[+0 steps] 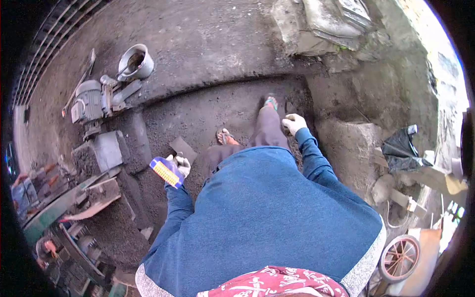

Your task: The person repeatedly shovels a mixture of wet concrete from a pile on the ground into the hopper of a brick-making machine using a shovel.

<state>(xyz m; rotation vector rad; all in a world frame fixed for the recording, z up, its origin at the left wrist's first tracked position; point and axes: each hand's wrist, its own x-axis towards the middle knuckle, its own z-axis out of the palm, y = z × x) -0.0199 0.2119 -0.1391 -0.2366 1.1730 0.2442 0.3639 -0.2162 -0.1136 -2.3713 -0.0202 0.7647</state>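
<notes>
My left hand (182,166), in a pale glove, is closed around a blue and yellow object (166,172) that looks like a packet or brush. It is held out to the left of my body, above the dark ground. My right hand (294,123), also gloved, hangs beside my right thigh with its fingers curled. Whatever it holds, if anything, cannot be made out. Below my left hand a flat grey piece (183,149) lies on the ground near my sandalled foot.
A motor (89,100) and a bucket (135,62) stand at the upper left. Green-framed machinery (54,210) fills the lower left. Sacks (331,20) lie at the upper right, black plastic (402,148) and a spoked wheel (400,258) at the right. A ledge (198,86) crosses ahead.
</notes>
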